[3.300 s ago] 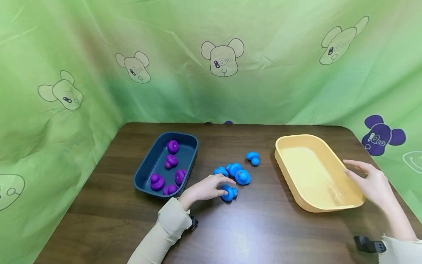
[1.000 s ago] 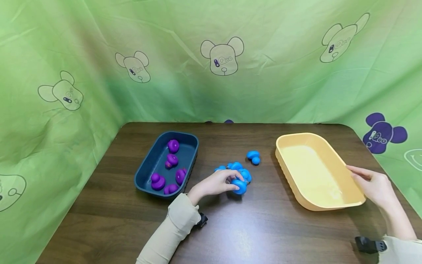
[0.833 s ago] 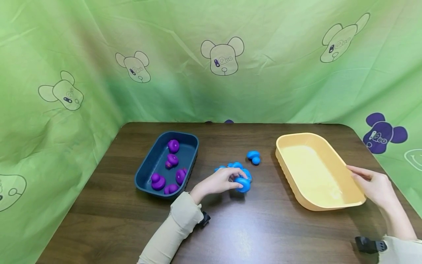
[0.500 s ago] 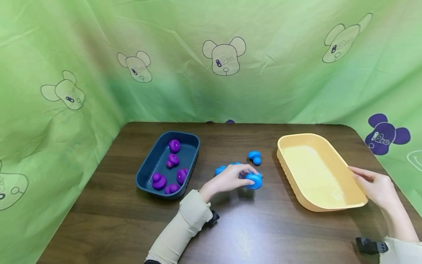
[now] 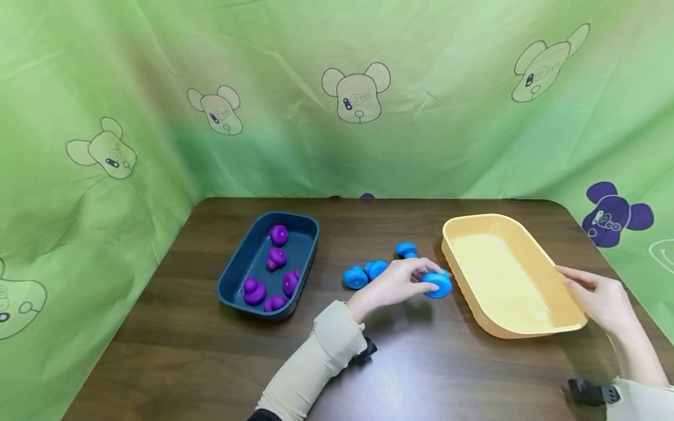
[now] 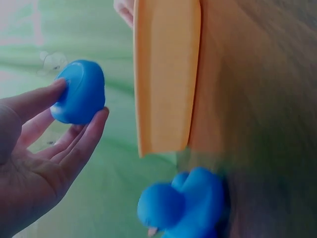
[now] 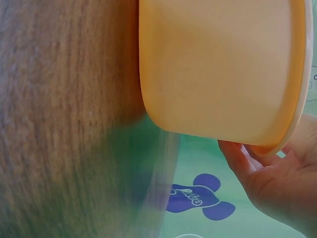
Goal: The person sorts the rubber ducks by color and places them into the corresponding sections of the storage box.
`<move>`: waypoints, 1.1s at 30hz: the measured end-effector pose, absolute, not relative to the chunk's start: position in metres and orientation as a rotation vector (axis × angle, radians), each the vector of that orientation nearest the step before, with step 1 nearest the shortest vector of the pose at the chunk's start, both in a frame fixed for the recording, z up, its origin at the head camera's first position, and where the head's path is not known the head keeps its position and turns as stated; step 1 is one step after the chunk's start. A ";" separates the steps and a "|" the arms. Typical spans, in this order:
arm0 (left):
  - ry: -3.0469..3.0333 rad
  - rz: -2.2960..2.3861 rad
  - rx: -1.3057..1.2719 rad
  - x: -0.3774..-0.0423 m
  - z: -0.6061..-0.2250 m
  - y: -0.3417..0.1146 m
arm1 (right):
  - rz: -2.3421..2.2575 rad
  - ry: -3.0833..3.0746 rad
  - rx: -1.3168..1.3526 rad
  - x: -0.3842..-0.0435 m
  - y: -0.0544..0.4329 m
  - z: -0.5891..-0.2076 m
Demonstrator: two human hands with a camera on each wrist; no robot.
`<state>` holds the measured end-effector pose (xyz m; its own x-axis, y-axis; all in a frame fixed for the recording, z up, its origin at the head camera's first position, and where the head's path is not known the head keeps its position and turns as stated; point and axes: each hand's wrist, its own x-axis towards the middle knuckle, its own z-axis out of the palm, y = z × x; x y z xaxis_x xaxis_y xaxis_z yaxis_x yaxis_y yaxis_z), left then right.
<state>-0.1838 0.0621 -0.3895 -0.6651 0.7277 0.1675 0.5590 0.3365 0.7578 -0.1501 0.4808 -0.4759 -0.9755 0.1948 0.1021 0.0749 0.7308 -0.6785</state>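
My left hand [image 5: 400,282] pinches a blue rubber duck [image 5: 438,285] between thumb and fingertips, raised above the table at the near left wall of the yellow tray [image 5: 463,280]. In the left wrist view the duck's rounded underside [image 6: 81,94] shows, and another blue duck [image 6: 185,206] sits lower down. Two blue ducks [image 5: 355,278] rest on the table just left of my left hand, and a further one [image 5: 406,250] lies behind it, partly covered. My right hand [image 5: 597,295] grips the tray's right rim, seen close up in the right wrist view [image 7: 272,148].
A dark blue tray [image 5: 223,286] at the left holds several purple rubber ducks [image 5: 254,291]. Both trays stand on a brown wooden table [image 5: 210,362]. Green cloth [image 5: 274,146] printed with mouse-like heads hangs behind and at the sides.
My left hand took hold of a blue duck, lifted it and carried it right toward the yellow tray. My right hand, earlier with fingers apart by the rim, now grips it.
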 end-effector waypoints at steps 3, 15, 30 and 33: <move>2.427 1.245 1.190 -0.183 -0.392 0.073 | 1.071 -2.755 -0.213 -0.149 0.471 -0.471; 2.605 1.280 1.217 -0.167 -0.400 0.119 | 1.135 -2.749 -0.229 -0.130 0.428 -0.426; 2.612 1.219 1.280 -0.158 -0.403 0.152 | 1.138 -2.757 -0.224 -0.138 0.445 -0.440; 2.613 1.177 1.303 -0.158 -0.405 0.156 | 1.124 -2.764 -0.213 -0.134 0.438 -0.434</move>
